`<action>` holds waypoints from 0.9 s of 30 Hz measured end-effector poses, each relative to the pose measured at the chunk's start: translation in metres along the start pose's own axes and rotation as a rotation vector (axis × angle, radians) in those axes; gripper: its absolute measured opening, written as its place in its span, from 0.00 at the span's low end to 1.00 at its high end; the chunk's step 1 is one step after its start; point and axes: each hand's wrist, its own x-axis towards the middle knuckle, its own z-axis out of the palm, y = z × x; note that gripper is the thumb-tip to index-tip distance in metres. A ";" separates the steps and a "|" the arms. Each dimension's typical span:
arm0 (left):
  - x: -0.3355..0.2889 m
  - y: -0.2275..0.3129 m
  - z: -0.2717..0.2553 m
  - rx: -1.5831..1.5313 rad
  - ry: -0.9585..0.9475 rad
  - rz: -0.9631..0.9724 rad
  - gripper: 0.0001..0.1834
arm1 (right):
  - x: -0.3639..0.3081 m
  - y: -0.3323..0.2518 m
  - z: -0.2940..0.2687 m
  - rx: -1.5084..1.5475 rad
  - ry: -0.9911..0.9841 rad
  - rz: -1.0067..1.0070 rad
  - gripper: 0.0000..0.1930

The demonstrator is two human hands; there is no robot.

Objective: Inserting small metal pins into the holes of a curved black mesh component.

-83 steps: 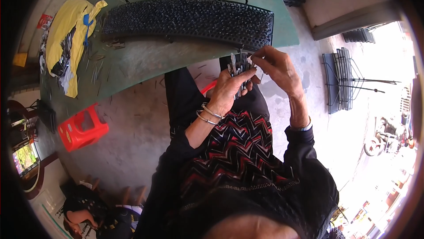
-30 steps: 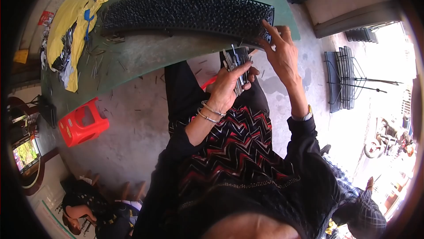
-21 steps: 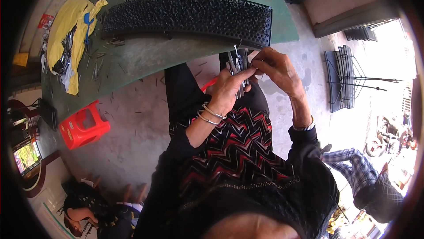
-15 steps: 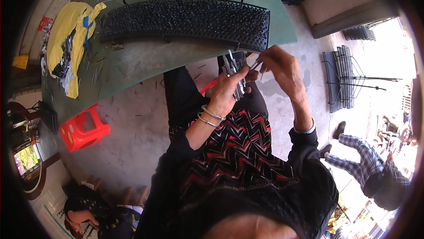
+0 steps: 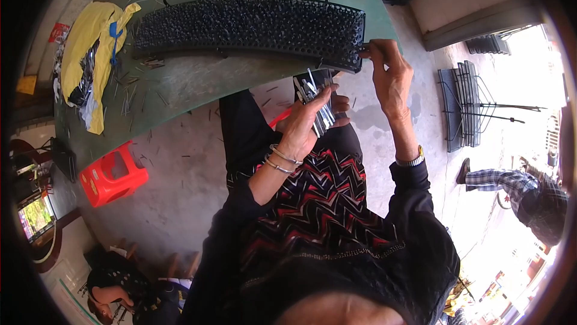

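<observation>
A bundle of thin silvery metal strips (image 5: 320,106) is gripped in my left hand (image 5: 302,122), held over my lap near the table's front edge. My right hand (image 5: 392,77) is at the right end of a long black perforated metal rack (image 5: 246,27), its thumb and fingers pinched together at the rack's end edge. Whatever lies between those fingertips is too small to make out. The rack rests on the green table and curves across it, with thin black bars rising from its far side.
On the green table (image 5: 186,75) lie loose strips and a yellow bag (image 5: 81,54) of strips. Below stands a red plastic stool (image 5: 114,173). Stacked black racks (image 5: 463,106) are on the floor at right. One person (image 5: 526,196) is at far right, another (image 5: 120,289) at lower left.
My right hand has moved up and away from the strips in my left hand to the rack's right end. The person at right has shifted.
</observation>
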 end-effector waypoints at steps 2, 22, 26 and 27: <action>-0.001 0.000 0.000 0.003 0.007 -0.012 0.14 | 0.003 0.004 -0.003 -0.031 -0.040 -0.028 0.05; -0.008 0.004 0.000 0.051 0.037 0.054 0.11 | 0.015 0.017 0.008 -0.052 -0.210 -0.145 0.07; -0.009 0.003 -0.001 0.046 0.074 0.044 0.11 | 0.010 0.019 0.005 -0.051 -0.172 -0.077 0.06; -0.008 0.003 -0.003 0.052 0.073 0.048 0.11 | 0.008 0.018 0.006 -0.052 -0.174 -0.076 0.06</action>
